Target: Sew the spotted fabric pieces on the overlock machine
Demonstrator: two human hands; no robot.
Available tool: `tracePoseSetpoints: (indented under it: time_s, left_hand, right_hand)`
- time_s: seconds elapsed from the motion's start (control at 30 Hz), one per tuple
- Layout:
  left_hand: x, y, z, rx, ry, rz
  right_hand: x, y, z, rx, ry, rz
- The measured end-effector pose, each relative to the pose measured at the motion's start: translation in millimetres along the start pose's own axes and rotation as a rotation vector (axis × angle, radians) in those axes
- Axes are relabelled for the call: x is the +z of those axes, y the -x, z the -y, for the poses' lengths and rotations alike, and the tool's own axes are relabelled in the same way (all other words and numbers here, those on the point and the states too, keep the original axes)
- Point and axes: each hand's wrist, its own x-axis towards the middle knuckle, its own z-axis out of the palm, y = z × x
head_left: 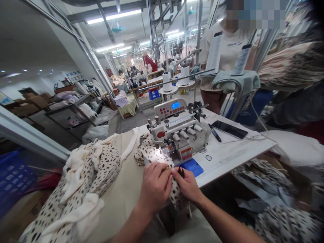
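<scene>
Spotted fabric (176, 193) runs from the machine's lit needle area down over the near table edge. Left hand (156, 180) closed on it, fingertips pinching the edge; right hand (187, 185) closed on it too, just beside, near the blue pad (194, 167). Small dark item (181, 172) at the right fingers, identity unclear. The hands cover the pinched part. Sewing machine (178, 133) stands directly on the far side of the hands, its control panel (170, 107) showing a lit blue display. To its right: pen-like tool (215, 133), dark phone (230, 129) and, nearer, a thin ring (208, 157). Left: fabric pile (105, 168), spotted pieces with cream plush strips, on a pale cloth (121, 184). Near right, below the table: spotted heap (286, 217). Surface: white tabletop (227, 158), faintly marked on the right. Room: workshop under strip lights (115, 17); thread cones (214, 54) on the far side, a person (231, 50) in a light top behind them; blue basket (15, 182) at the left edge, loaded shelf rack (76, 109) farther off, stacked fabric (291, 65) far right.
</scene>
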Motion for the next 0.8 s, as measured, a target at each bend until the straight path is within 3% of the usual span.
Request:
tracePoseSetpoints:
  time_s: [0.8]
  left_hand:
    - [6.5,-2.2,4.8,0.043,0.001,0.009]
  right_hand:
    - [-1.4,-1.7,-4.0,0.019,-0.036,-0.02]
